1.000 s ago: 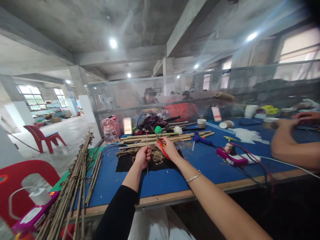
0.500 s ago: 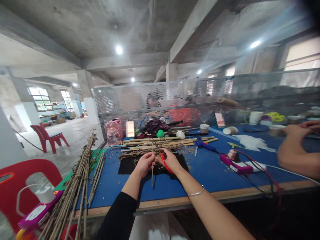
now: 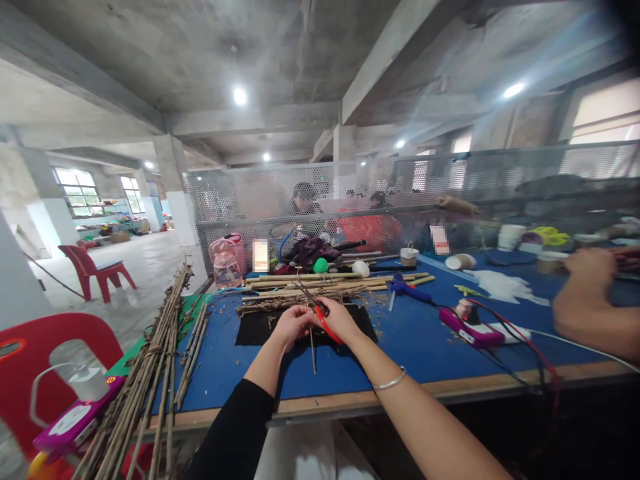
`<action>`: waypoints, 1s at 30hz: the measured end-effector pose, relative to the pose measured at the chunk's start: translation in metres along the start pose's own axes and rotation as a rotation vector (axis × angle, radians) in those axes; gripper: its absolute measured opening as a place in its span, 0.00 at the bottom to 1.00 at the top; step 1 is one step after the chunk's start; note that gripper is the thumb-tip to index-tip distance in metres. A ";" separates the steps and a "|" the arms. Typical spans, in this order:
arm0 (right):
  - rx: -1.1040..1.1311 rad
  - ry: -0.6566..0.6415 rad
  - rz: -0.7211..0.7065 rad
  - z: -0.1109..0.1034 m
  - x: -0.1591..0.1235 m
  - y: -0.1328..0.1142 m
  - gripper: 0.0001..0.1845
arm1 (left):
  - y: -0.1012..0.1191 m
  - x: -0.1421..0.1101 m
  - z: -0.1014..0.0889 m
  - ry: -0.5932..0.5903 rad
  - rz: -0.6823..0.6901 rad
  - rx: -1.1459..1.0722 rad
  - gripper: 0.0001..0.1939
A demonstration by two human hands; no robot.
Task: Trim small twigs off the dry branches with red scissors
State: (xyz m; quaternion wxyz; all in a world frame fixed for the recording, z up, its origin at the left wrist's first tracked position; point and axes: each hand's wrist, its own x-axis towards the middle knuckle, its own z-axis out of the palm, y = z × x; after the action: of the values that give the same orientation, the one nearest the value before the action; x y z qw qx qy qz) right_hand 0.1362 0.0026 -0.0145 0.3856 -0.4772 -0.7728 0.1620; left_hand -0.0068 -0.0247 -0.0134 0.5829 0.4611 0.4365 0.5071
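Observation:
My left hand pinches a thin dry stem, whose lower end hangs down over the blue table. Close beside it, my right hand is closed around red-handled scissors, with their blades pointing up and to the left. The fingertips of the two hands nearly meet, and part of the stem is hidden between them. Under both hands lies a black cloth. Dry twigs with shrivelled leaves rest along its far edge, and several peeled sticks lie beyond them.
A bundle of long dry stalks leans over the table's left end. To the right lie a blue glue gun and a purple power strip with cables. Another person's arm rests at the far right. A mesh partition stands behind.
The stem's lower end has swung slightly to the right. The scissors and right hand have shifted a little left, and my left fingers have closed in toward them.

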 end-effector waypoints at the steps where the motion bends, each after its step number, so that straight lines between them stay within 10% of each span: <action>1: -0.003 0.000 -0.007 0.001 0.000 0.000 0.28 | 0.000 0.000 0.000 -0.008 -0.001 -0.012 0.20; 30: -0.139 -0.035 -0.007 0.003 -0.005 0.000 0.30 | -0.007 0.005 -0.005 -0.021 0.003 -0.050 0.19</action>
State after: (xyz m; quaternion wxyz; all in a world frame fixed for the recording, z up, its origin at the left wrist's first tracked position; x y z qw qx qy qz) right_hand 0.1347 -0.0013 -0.0185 0.3387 -0.4973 -0.7904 0.1150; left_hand -0.0101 -0.0192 -0.0217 0.5981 0.4524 0.4170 0.5136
